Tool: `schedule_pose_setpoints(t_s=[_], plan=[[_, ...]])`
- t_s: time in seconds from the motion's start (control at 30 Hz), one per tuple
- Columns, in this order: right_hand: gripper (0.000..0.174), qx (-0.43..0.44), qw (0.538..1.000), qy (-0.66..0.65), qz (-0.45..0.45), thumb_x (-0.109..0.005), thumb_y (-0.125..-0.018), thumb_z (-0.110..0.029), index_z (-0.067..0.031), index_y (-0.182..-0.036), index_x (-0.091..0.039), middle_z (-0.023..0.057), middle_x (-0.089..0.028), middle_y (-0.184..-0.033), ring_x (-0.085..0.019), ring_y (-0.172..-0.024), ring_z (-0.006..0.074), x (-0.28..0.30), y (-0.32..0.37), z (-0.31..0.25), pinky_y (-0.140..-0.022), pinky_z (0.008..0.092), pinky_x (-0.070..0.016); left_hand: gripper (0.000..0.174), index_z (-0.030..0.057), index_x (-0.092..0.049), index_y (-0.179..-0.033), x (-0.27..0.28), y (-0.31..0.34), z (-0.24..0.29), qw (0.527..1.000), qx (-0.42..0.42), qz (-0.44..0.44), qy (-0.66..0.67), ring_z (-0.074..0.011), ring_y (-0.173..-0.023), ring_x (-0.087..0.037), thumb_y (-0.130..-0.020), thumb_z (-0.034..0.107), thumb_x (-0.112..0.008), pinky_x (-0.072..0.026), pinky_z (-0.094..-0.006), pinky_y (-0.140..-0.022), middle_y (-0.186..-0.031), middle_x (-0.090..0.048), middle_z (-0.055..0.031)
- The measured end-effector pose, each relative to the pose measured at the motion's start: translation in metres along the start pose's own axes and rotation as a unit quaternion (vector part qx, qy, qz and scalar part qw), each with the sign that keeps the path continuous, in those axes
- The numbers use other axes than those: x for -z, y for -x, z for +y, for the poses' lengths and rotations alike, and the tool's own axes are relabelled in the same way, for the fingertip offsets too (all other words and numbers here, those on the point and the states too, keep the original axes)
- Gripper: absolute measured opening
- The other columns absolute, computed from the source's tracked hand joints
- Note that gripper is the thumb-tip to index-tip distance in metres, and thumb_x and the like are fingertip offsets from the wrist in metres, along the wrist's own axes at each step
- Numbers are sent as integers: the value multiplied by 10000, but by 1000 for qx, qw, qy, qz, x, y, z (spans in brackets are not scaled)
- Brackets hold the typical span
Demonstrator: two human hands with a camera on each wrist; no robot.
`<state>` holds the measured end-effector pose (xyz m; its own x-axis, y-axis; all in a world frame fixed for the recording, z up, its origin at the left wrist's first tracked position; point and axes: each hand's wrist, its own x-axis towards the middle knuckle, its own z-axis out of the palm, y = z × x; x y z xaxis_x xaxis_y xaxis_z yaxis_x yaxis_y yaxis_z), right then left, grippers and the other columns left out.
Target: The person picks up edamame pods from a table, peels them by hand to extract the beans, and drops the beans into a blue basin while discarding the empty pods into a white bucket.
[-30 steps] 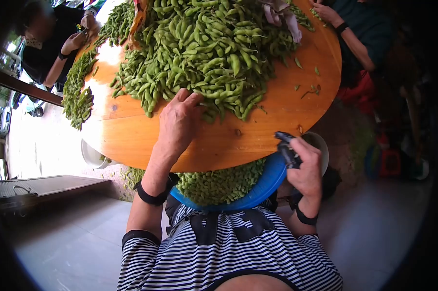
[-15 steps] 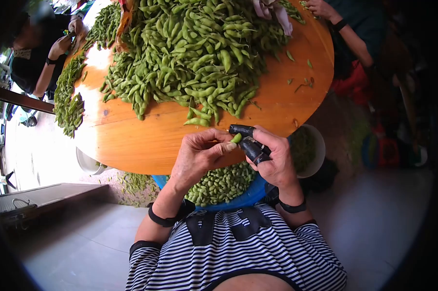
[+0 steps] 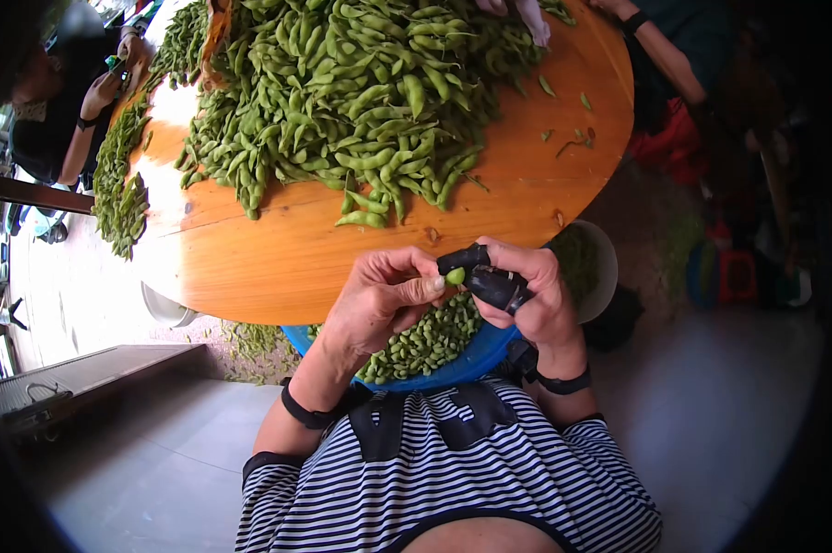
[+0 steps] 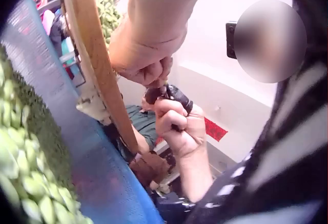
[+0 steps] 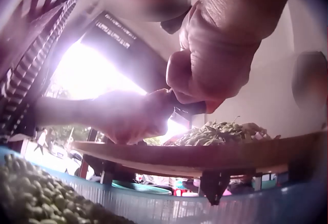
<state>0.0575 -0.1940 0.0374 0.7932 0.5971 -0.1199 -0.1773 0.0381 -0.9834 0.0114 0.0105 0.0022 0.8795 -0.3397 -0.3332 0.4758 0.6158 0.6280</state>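
In the head view my left hand (image 3: pixel 370 300) pinches a green edamame pod (image 3: pixel 455 276) between thumb and forefinger, close over the table's near edge. My right hand (image 3: pixel 543 288) meets it from the other side, its thumb and forefinger wrapped in black coverings (image 3: pixel 499 288) and closed on the same pod. Most of the pod is hidden between the fingers. Beneath both hands lies a blue basin (image 3: pixel 479 365) of shelled beans (image 3: pixel 416 352). The left wrist view shows the right hand (image 4: pixel 179 126) meeting the left hand (image 4: pixel 148 49) fingertip to fingertip.
A large heap of edamame pods (image 3: pixel 342 101) covers much of the round wooden table (image 3: pixel 250 263). White buckets stand below its rim, one at the right (image 3: pixel 600 276). Other people's hands (image 3: pixel 103 92) work at the far left and far right.
My left hand came back from the heap with a pod, and my right hand moved left to meet it. Since then both hands have stayed together at the pod, which shows less now.
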Motion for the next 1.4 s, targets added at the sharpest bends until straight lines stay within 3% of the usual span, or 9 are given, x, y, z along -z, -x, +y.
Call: schedule_pose_setpoints(t_s=[0.1, 0.2, 0.27, 0.4, 0.47, 0.7, 0.83, 1.07, 1.4], plan=[[144, -16, 982, -182, -44, -452, -784, 78, 29, -827, -580, -12, -468, -757, -435, -563, 34, 5, 2, 6, -470, 184, -319, 91, 35, -653, -857, -3, -1, -8, 999, 8, -3, 49, -43, -435, -414, -872, 117, -690, -254, -190, -381, -741, -648, -51], [117, -61, 995, -75, -5, -503, -755, 74, 33, -842, -569, 14, -468, -726, -463, -587, 76, 1, 2, 4, -499, 214, -349, 103, 25, -645, -861, -23, 5, -5, 997, -37, 51, -52, -19, -514, -458, -866, 110, -702, -309, -166, -427, -752, -642, -24], [144, 62, 982, 165, 74, -552, -717, 68, 39, -859, -554, 56, -466, -723, -487, -613, 126, -9, 2, 10, -533, 243, -377, 117, 19, -640, -862, -29, 6, -9, 976, -85, 103, -170, -6, -560, -477, -858, 110, -714, -335, -155, -456, -757, -638, -9], [160, 16, 987, 132, 89, -570, -695, 65, 44, -850, -536, 86, -464, -735, -503, -627, 175, -17, 9, 10, -560, 262, -397, 108, 22, -658, -920, -19, 2, -22, 941, -189, 122, -253, 2, -528, -469, -844, 66, -721, -308, -168, -448, -696, -585, 27], [160, 52, 978, 165, 114, -563, -696, 63, 48, -853, -535, 92, -463, -733, -508, -626, 182, -25, 9, 12, -562, 269, -404, 108, -17, -655, -875, -9, -3, -29, 832, -314, 135, -436, -30, -599, -519, -881, 86, -687, -428, -193, -531, -731, -612, 3], [239, 77, 956, 263, 101, -530, -660, 65, 61, -899, -545, 138, -460, -779, -512, -653, 291, -22, 7, 22, -577, 356, -435, 265, -14, -648, -886, -10, 11, 9, 967, 1, 61, -248, -69, -563, -529, -988, 205, -538, -414, -223, -496, -683, -615, -26], [411, 203, 870, 422, 151, -600, -611, 83, 24, -1016, -563, 149, -444, -866, -516, -707, 302, -38, 11, 26, -582, 382, -437, 291, -24, -617, -965, -7, 6, -2, 984, -33, 34, -169, -81, -646, -554, -1008, 235, -493, -458, -226, -624, -758, -629, -34], [525, 221, 857, 433, 169, -711, -561, 96, 31, -1062, -569, 137, -444, -861, -536, -728, 290, -46, 13, 25, -584, 366, -456, 267, -21, -569, -1117, -26, 9, -15, 997, -40, 59, 24, -81, -679, -551, -999, 199, -475, -449, -222, -626, -795, -578, -12], [516, 259, 847, 427, 181, -686, -519, 81, 34, -1018, -567, 153, -454, -880, -545, -731, 316, -45, 14, 31, -604, 375, -468, 235, -16, -589, -1078, -32, 5, -32, 989, -91, 110, -39, -64, -623, -474, -955, 111, -434, -398, -203, -579, -738, -530, 19]])
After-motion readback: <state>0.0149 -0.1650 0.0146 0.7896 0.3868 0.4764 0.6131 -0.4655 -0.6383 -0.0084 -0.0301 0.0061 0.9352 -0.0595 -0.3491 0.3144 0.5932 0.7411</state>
